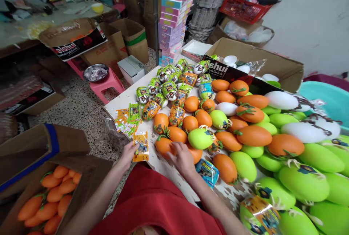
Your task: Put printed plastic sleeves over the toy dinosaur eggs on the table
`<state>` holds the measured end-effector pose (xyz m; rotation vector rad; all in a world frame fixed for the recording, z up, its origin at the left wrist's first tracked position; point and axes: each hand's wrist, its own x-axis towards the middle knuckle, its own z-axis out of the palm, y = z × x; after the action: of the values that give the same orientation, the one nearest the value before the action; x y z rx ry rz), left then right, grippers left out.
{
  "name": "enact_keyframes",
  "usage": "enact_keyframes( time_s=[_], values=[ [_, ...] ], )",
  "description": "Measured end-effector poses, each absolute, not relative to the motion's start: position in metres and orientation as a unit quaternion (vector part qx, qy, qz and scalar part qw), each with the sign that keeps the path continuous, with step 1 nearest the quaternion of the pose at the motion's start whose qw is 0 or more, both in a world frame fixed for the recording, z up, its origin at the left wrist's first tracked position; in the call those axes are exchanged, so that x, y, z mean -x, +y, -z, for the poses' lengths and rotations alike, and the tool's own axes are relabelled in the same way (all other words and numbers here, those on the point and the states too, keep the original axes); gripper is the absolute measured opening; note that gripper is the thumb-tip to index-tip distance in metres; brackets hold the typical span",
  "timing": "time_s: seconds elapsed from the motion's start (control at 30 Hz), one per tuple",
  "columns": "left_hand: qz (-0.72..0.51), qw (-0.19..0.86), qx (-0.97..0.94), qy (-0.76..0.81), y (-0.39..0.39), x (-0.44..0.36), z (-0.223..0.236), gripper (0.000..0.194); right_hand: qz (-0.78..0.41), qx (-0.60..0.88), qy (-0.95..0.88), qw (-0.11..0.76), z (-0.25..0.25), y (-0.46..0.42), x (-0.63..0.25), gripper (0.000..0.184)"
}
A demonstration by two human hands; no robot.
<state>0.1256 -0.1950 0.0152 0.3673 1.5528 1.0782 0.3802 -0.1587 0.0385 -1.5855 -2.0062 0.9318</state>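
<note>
1. Head view, hands. The left hand (128, 157) is closed in a pinch, thumb and fingers on the near-left edge of an orange packet (141, 145). The right hand (184, 159) is partly open, fingers spread and lightly curled at an orange egg (164, 146); firm contact cannot be confirmed, and no grip is seen.

2. Head view, location. The orange packet stands out to the right of the left hand, at the edge of the table (114, 108). The orange egg lies between the hands, nearer the right.

3. Head view, surroundings. Loose flat packets (125, 120) lie beyond the left hand. A green egg (200, 138) sits just beyond the right hand; a blue packet (207, 172) lies beside the right wrist. A carton (95, 175) is left of the left forearm.

4. Handling, as judged. The packet appears light, limp and slippery, liable to crease; hold by an edge. The egg appears light, smooth, fairly stiff and prone to roll; grasp around its widest part, clear of the green strands.
</note>
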Motion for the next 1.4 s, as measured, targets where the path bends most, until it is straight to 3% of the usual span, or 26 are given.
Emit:
enact_keyframes(
  time_s=[0.13, 0.33, 0.4, 0.53, 0.6, 0.73, 0.83, 1.03, 1.2, 1.4],
  values=[
    [-0.453, 0.589, -0.138, 0.655, -0.204, -0.132, -0.006, 0.051, -0.165, 0.558, -0.811, 0.061, -0.02, -0.173, -0.35, 0.063],
    [-0.442, 0.624, -0.111, 0.635, -0.209, -0.122, -0.019, 0.045, -0.187, 0.571, -0.798, 0.048, -0.011, -0.173, -0.338, 0.073],
    [-0.449, 0.633, -0.108, 0.622, -0.21, -0.119, -0.027, 0.042, -0.247, 0.576, -0.772, 0.106, -0.019, -0.173, -0.349, 0.079],
    [-0.433, 0.672, -0.076, 0.596, -0.209, -0.137, -0.041, 0.032, -0.55, 0.527, -0.568, 0.312, -0.038, -0.18, -0.372, 0.085],
    [-0.408, 0.705, -0.053, 0.578, -0.205, -0.158, -0.047, 0.03, -0.629, 0.489, -0.479, 0.369, -0.045, -0.185, -0.377, 0.088],
    [-0.416, 0.725, -0.067, 0.545, -0.191, -0.202, -0.069, 0.036, -0.668, 0.447, -0.418, 0.423, -0.059, -0.194, -0.378, 0.096],
    [-0.433, 0.716, -0.125, 0.533, -0.182, -0.215, -0.087, 0.041, -0.74, 0.387, -0.378, 0.399, -0.08, -0.195, -0.389, 0.108],
    [-0.38, 0.639, -0.349, 0.571, -0.173, -0.218, -0.098, 0.043, -0.87, 0.35, -0.075, 0.339, -0.11, -0.187, -0.414, 0.065],
    [-0.356, 0.611, -0.431, 0.56, -0.158, -0.221, -0.109, 0.043, -0.844, 0.349, 0.032, 0.407, -0.091, -0.191, -0.419, 0.035],
    [-0.3, 0.739, -0.33, 0.505, -0.129, -0.199, -0.138, 0.045, -0.847, 0.298, 0.05, 0.438, -0.078, -0.195, -0.43, 0.033]
  ],
)
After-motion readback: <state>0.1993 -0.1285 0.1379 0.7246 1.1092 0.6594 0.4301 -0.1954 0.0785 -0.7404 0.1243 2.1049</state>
